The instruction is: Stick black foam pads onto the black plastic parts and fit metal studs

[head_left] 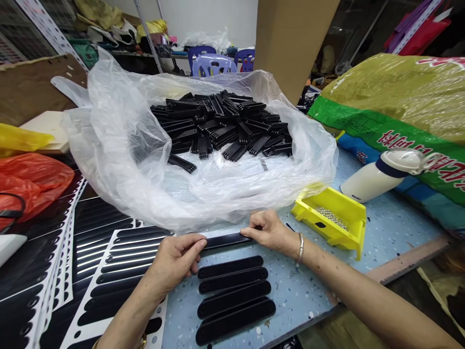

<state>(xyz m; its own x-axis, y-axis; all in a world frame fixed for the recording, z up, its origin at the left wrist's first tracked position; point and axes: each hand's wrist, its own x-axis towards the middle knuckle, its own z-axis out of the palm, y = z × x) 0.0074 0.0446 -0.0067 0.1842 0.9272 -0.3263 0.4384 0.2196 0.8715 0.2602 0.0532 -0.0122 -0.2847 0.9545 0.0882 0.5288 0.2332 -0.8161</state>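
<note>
My left hand (180, 259) pinches the left end of a long black strip (225, 241), and my right hand (271, 231) grips its right end between thumb and fingers. The strip lies level, just above or on the blue speckled tabletop (290, 300). Directly below it, several similar black strips with rounded ends (234, 299) lie in a column, each with a small hole near its ends. Beside my left forearm is a white-backed sheet (90, 325) carrying rows of black strip-shaped pieces. My fingertips cover both ends of the held strip.
A clear plastic bag (218, 194) full of black slotted pieces (225, 121) spreads across the back. To the right are a yellow bin (358, 208) of small metal balls, a white bottle (374, 179) and a large printed sack (392, 106). Red plastic (32, 182) and stacked sheets (69, 242) sit left.
</note>
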